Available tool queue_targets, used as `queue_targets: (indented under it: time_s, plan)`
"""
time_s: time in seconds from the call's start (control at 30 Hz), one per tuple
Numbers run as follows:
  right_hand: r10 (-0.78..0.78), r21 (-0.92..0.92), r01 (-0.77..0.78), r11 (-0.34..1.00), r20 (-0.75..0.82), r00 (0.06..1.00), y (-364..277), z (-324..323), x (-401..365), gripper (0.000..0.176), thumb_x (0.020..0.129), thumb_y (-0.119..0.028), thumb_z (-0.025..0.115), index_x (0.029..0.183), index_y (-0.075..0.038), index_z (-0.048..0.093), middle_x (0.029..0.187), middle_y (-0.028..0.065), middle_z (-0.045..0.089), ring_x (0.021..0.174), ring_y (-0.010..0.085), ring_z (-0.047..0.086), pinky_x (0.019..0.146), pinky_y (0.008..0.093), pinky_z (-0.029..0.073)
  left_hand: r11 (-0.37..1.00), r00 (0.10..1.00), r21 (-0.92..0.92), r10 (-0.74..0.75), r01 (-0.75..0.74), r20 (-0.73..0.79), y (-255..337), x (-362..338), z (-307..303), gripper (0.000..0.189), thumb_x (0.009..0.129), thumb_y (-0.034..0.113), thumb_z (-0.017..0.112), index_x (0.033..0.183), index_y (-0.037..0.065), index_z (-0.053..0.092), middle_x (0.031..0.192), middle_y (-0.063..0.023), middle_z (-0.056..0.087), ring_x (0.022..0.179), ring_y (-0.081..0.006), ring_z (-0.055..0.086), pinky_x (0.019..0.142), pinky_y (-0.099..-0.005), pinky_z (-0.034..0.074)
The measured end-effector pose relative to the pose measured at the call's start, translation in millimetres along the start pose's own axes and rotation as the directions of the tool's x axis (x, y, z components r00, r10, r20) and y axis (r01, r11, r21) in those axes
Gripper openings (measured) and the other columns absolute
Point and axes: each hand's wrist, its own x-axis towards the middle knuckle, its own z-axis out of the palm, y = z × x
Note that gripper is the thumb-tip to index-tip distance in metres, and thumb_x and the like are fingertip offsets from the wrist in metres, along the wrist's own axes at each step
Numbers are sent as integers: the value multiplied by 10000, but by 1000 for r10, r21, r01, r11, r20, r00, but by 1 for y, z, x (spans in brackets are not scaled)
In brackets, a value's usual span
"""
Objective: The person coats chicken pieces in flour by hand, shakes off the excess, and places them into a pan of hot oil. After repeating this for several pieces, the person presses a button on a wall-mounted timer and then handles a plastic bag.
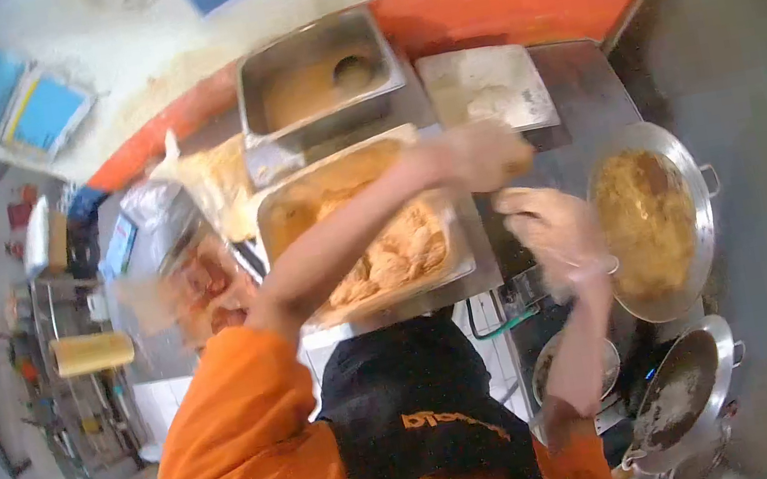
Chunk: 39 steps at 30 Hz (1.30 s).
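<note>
My left hand [484,155] reaches across a tub [271,220] of pale orange, batter-coated pieces [396,253]. Motion smears its fingers, and a brownish patch shows at their tips. Just below and to the right, my right hand [554,229] comes up in what looks like a clear plastic glove, fingers curled in. Whatever it may hold is hidden. The two hands are close together, between the tub and a wide pan [704,231] of bubbling golden oil [646,221].
Behind the tub stands a steel pan [255,109] with orange-brown liquid. A white board [449,86] lies to its right. Reddish pieces in plastic [203,280] are on the left. A second wok [720,340] and a small pot [612,364] sit at lower right.
</note>
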Motion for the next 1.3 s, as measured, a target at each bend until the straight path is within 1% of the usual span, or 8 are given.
queue_targets:
  time_s: [0.07, 0.13, 0.2, 0.37, 0.6, 0.83, 1.1, 1.3]
  plan:
    - [-44, -95, 75, 993, 289, 956, -20, 57, 45, 256, 893, -151, 662, 1104, -30, 740, 1159, 182, 732, 1088, 330, 703, 948, 408, 549, 965, 973, -131, -229, 225, -12, -44, -110, 13, 372, 816, 216, 716, 1165, 87, 725, 1048, -191, 736, 1012, -398, 700, 896, -481, 560]
    - [-183, -208, 233, 950, 234, 955, 98, 189, 64, 274, 893, -184, 669, 1109, -24, 719, 1156, 221, 715, 1097, 348, 696, 937, 420, 552, 879, 870, 1, -473, 477, 142, -73, -199, 47, 382, 801, 147, 703, 1177, 82, 719, 1124, -170, 736, 1064, -366, 699, 911, -445, 561]
    - [198, -494, 191, 848, 631, 750, 15, 195, 110, 404, 887, -251, 695, 1188, 16, 671, 1171, 239, 705, 1104, 365, 692, 942, 438, 549, 639, 640, -25, -767, 769, 45, -111, -285, 160, 284, 792, 188, 701, 1039, 56, 746, 1075, -163, 748, 1017, -340, 715, 840, -442, 572]
    - [186, -578, 279, 767, 617, 765, 41, 280, 130, 447, 858, -311, 736, 1114, 53, 700, 1114, 256, 719, 1080, 378, 700, 911, 447, 561, 829, 823, 105, -559, 550, 104, -84, -290, 156, 261, 822, 289, 677, 927, 71, 774, 986, -159, 763, 959, -340, 732, 813, -450, 582]
    - [176, -551, 180, 815, 531, 829, 17, 273, 174, 512, 812, -433, 771, 992, 46, 745, 1056, 288, 724, 1032, 394, 708, 895, 455, 558, 683, 703, -166, -694, 711, 156, -92, -268, 133, 227, 774, 265, 667, 842, 83, 785, 911, -189, 754, 914, -363, 734, 784, -467, 586]
    - [225, -414, 87, 906, 645, 731, -10, 258, 177, 755, 723, -572, 808, 1102, 73, 709, 1050, 306, 716, 1002, 430, 696, 910, 466, 550, 864, 867, -102, -497, 493, -19, -35, -310, 112, 273, 845, 313, 684, 1000, 90, 715, 924, -198, 719, 873, -400, 709, 775, -509, 571]
    - [146, -252, 0, 968, 561, 815, -57, 346, 164, 240, 884, -266, 640, 1010, -116, 777, 1103, 145, 757, 1052, 390, 704, 933, 490, 550, 772, 767, -190, -631, 606, -118, -5, -325, 138, 222, 909, 223, 673, 1098, 106, 682, 885, -209, 704, 882, -421, 707, 775, -507, 566]
    - [106, -523, 91, 848, 335, 936, -58, 291, 145, 268, 887, -242, 642, 1025, -37, 744, 1085, 216, 743, 1036, 393, 711, 896, 484, 566, 782, 803, -353, -583, 513, -123, -10, -364, 121, 193, 906, 200, 662, 1064, 89, 660, 925, -214, 682, 924, -441, 679, 801, -503, 558]
